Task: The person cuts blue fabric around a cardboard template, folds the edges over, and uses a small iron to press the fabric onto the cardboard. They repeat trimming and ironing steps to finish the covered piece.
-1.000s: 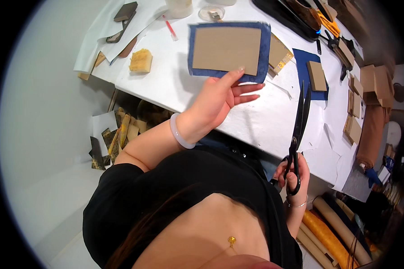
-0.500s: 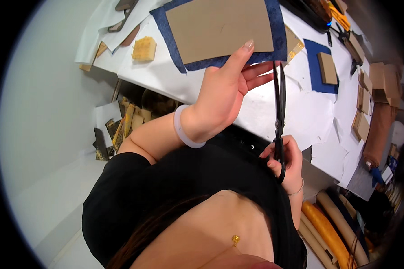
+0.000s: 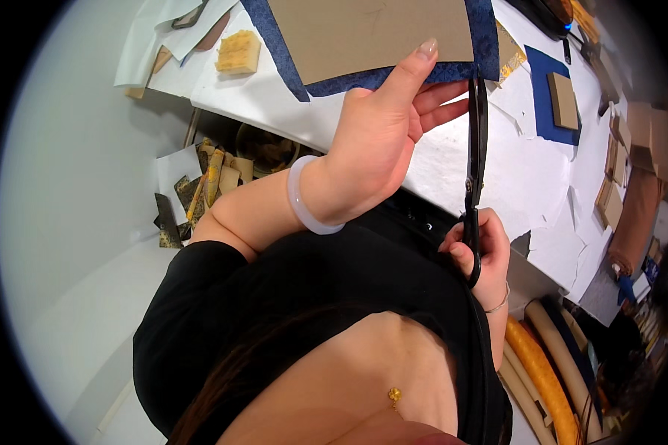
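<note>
A tan board [image 3: 378,37] backed by a larger dark blue sheet [image 3: 487,37] is held up above the table, and its top runs out of view. My left hand [image 3: 382,141] grips its near edge, thumb on the board and fingers underneath. Black scissors [image 3: 473,167] are in my right hand [image 3: 486,248], pointing away from me. Their blade tips meet the blue border at the board's near right corner. The blades look almost together; whether blue material lies between them is hard to make out.
White paper covers the table [image 3: 438,159]. A yellowish block [image 3: 238,53] lies left, and a blue sheet [image 3: 539,89] bearing a small tan board [image 3: 562,100] lies right. Scraps [image 3: 211,174] are below the table's left side; rolled materials [image 3: 545,363] stand at lower right.
The board, both hands and the scissors appear farther right and slightly higher, while the whole view has also shifted. The scissor blades, parted before, look closer together at the blue corner.
</note>
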A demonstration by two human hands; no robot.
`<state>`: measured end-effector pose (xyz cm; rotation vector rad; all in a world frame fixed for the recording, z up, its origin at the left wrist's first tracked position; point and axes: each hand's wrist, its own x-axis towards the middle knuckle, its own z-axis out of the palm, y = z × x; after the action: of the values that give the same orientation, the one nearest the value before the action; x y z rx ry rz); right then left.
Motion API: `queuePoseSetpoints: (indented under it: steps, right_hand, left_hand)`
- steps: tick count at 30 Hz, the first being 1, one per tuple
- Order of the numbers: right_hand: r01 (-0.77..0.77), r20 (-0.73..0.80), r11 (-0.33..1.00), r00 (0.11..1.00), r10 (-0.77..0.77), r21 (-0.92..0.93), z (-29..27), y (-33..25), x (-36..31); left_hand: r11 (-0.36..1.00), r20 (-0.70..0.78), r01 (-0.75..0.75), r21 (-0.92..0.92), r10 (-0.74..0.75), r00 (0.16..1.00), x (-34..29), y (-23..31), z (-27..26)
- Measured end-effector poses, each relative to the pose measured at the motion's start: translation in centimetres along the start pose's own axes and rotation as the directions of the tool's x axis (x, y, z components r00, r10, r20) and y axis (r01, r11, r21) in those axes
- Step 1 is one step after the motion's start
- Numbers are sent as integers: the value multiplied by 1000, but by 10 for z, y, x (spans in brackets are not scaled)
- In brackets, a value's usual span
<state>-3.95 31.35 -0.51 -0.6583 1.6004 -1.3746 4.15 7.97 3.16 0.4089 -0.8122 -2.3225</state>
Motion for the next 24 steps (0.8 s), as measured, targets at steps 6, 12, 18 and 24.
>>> queuePoseSetpoints:
  steps: [6, 12, 18, 24]
  right_hand:
    - [-16, -25, 1000, 1000, 15, -11, 2, -1, 1]
    - [6, -32, 999, 999, -7, -35, 2, -1, 3]
    - [6, -38, 998, 999, -8, -60, 1, -1, 2]
    - [3, -48, 998, 999, -7, -70, 1, -1, 1]
  left_hand:
    - [1000, 4, 0, 14, 0, 1000, 2, 0, -1]
    - [1000, 3, 2, 13, -2, 1000, 3, 0, -1]
    - [999, -4, -15, -34, 15, 1000, 3, -1, 0]
    - [997, -21, 13, -82, -15, 1000, 0, 1, 4]
